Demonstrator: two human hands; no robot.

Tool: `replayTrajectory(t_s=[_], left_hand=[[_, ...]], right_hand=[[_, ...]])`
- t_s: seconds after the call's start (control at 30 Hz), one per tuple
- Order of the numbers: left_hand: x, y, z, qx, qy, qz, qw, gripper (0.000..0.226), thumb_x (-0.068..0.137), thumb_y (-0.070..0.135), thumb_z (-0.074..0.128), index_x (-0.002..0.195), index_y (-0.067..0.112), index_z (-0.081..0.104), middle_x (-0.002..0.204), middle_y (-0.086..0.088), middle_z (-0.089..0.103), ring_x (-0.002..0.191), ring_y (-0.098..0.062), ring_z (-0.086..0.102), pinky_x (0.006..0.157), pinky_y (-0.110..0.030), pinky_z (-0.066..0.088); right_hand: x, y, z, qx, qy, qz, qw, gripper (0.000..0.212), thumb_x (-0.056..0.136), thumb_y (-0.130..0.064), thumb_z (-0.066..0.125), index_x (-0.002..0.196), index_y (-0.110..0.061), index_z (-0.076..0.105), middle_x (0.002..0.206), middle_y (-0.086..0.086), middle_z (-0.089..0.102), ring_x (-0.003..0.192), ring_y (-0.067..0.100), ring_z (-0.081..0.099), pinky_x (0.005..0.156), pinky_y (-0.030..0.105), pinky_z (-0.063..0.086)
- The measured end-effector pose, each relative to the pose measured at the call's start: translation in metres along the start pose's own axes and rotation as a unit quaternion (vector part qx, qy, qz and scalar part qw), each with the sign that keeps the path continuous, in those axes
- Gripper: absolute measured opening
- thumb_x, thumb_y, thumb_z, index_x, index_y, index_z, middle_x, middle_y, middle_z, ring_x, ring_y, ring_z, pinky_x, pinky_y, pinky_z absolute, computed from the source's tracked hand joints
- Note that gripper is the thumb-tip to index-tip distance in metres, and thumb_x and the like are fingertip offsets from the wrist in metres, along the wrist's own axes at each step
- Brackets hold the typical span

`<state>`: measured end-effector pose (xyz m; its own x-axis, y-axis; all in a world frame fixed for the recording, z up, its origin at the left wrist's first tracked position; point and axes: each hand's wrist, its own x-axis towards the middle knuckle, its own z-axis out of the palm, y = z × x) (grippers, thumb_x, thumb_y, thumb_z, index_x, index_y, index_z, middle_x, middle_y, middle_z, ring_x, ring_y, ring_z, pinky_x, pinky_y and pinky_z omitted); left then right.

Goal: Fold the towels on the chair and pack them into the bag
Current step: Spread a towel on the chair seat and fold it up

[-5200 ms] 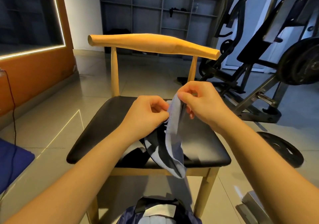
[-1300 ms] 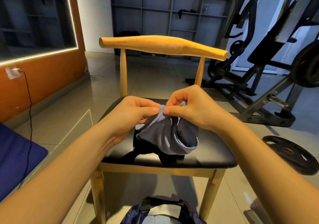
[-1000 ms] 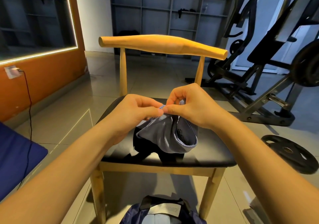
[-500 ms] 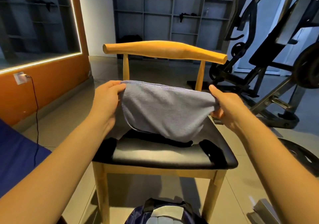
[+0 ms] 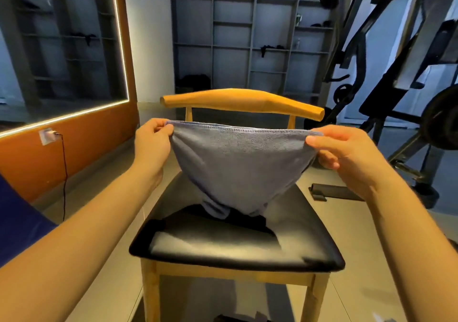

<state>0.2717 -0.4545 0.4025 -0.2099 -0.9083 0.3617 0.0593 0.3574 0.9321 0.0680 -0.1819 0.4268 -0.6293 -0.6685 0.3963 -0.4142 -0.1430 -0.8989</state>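
A grey-blue towel (image 5: 238, 165) hangs stretched in the air above the wooden chair (image 5: 238, 247), its stitched top edge taut between my hands. My left hand (image 5: 153, 140) pinches the towel's left top corner and my right hand (image 5: 339, 148) pinches the right top corner. The towel's lower part droops to a point that touches a dark towel (image 5: 223, 218) lying on the black seat. Only a sliver of the dark bag (image 5: 238, 318) shows on the floor under the chair's front edge.
Gym machines and a weight plate (image 5: 438, 120) crowd the right side. An orange wall with a plugged socket (image 5: 47, 135) and hanging cable runs along the left. Grey shelving (image 5: 247, 36) stands behind the chair. A blue mat (image 5: 17, 225) lies at the left edge.
My hands have spread apart, pulling the bunched towel open and lifting it off the seat. The view has tilted upward, so the bag has nearly slipped out of the bottom.
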Motion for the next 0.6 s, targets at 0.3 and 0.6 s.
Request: replayTrajectory(t_s=[0.3,0.6], left_hand=[[0.045,0.070,-0.007,0.038,-0.019,0.058,0.997,0.017,0.099,0.012,0.061,0.109,0.014,0.074,0.100,-0.002,0.068,0.095,-0.017,0.061,0.065,-0.016,0.044],[0.054,0.072,-0.028,-0.060,-0.100,-0.127,0.985,0.022,0.102,0.011,0.055,0.121,0.010,0.066,0.078,-0.001,0.059,0.052,-0.006,0.052,0.043,-0.013,0.038]], right_hand=[[0.048,-0.067,0.010,-0.183,0.111,-0.063,0.975,0.013,0.086,-0.011,0.076,0.074,-0.017,0.077,0.065,0.006,0.064,0.051,0.009,0.049,0.049,0.024,0.038],[0.035,-0.075,0.003,-0.071,0.071,-0.007,0.995,0.012,0.091,-0.015,0.074,0.097,-0.004,0.078,0.076,0.014,0.066,0.056,0.018,0.046,0.049,0.028,0.037]])
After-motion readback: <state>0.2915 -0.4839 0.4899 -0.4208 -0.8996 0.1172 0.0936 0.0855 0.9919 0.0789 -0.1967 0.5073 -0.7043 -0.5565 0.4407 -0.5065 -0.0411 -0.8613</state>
